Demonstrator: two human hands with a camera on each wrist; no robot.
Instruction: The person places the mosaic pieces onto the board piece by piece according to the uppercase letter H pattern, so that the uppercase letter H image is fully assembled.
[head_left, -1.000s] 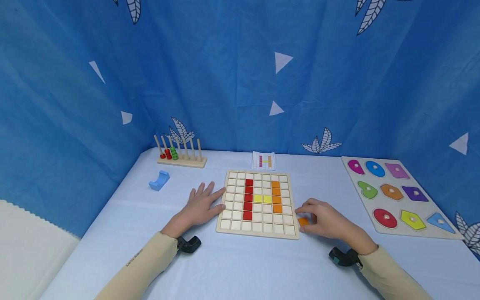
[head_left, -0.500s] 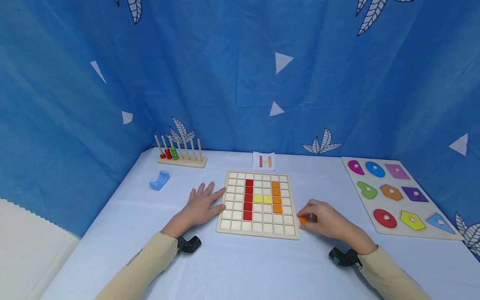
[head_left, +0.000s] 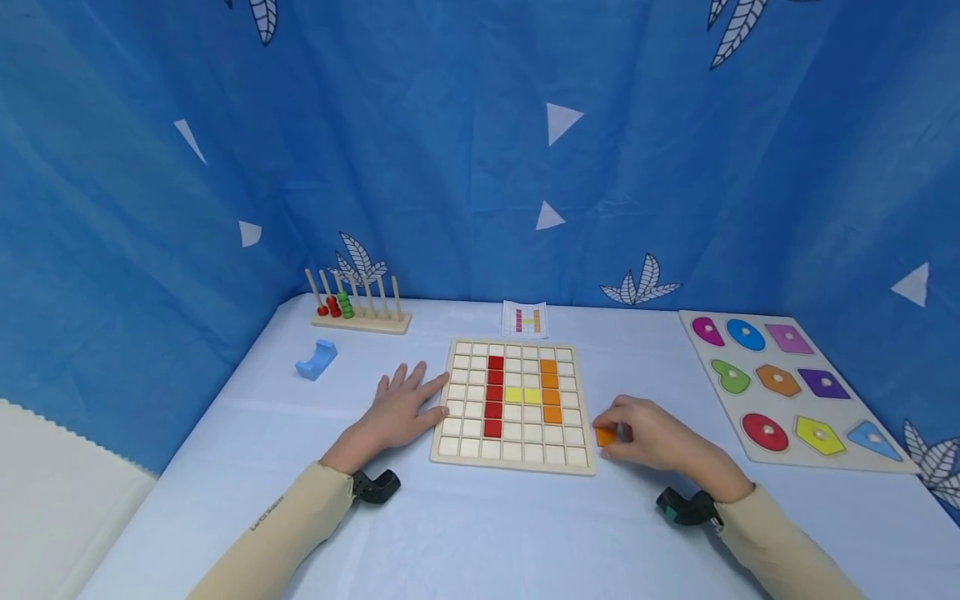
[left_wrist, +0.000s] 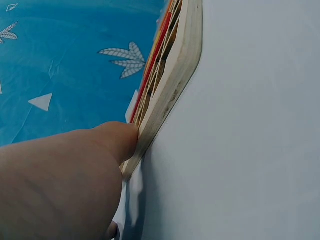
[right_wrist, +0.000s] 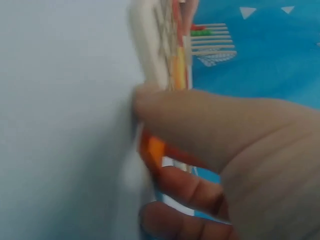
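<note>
A square wooden grid board [head_left: 512,451] lies on the table. Red tiles [head_left: 493,395] form one column on it, orange tiles [head_left: 550,392] a second, shorter one, with two yellow tiles [head_left: 522,395] between them. My left hand [head_left: 397,410] lies with spread fingers at the board's left side, thumb and forefinger touching its edge; the left wrist view shows the thumb [left_wrist: 122,140] against that edge. Just off the board's right edge, my right hand [head_left: 641,432] pinches a loose orange tile [head_left: 605,437] between thumb and fingers. In the right wrist view the fingers partly cover this tile [right_wrist: 155,149].
Behind the board lies a small printed pattern card [head_left: 525,320]. A wooden peg stand [head_left: 367,322] with red and green beads and a blue curved block [head_left: 317,360] are at the left. A shape puzzle board [head_left: 806,392] with knobbed pieces lies at the right.
My right fingers have closed on the loose orange tile, which has shifted slightly and now looks tilted up. The left hand stays at the board's edge. The head view has shifted a little.
</note>
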